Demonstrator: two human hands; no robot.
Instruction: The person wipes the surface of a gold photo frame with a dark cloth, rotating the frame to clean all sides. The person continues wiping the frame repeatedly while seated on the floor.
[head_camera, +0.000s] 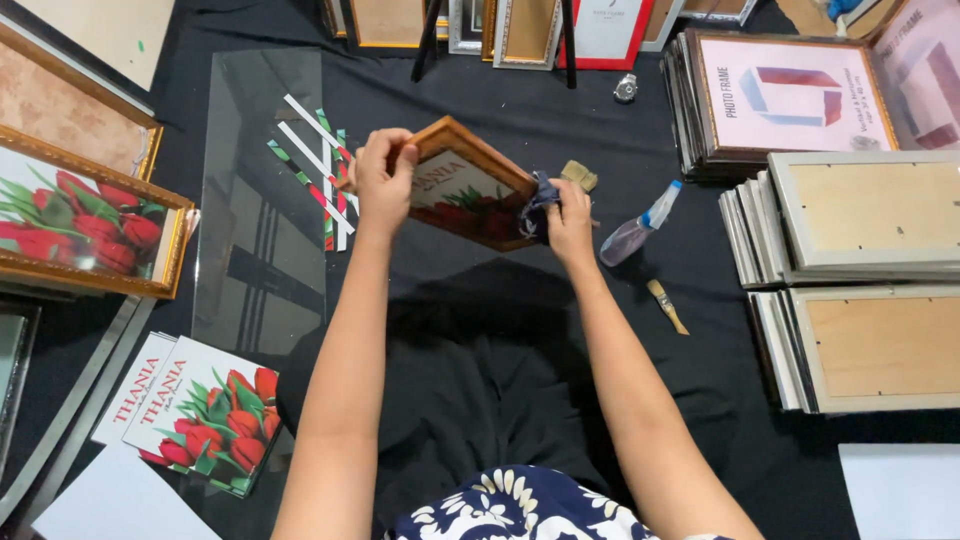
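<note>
Overhead, both hands hold a wooden picture frame tilted above the black cloth, one gripping, one wiping.

Left hand (384, 180) is clenched on the upper corner of the wooden picture frame (466, 186), which holds a red tulip print; right hand (568, 222) presses a dark blue rag (537, 203) against its lower right edge. Judging by this, wiping goes best with the left grip firm at the corner, rag strokes running along the glass toward the edge, and the frame kept over the black cloth (480, 350). A spray bottle (634, 228) and a small brush (667, 306) lie just right; a bare glass pane (262, 200) lies left.
</note>
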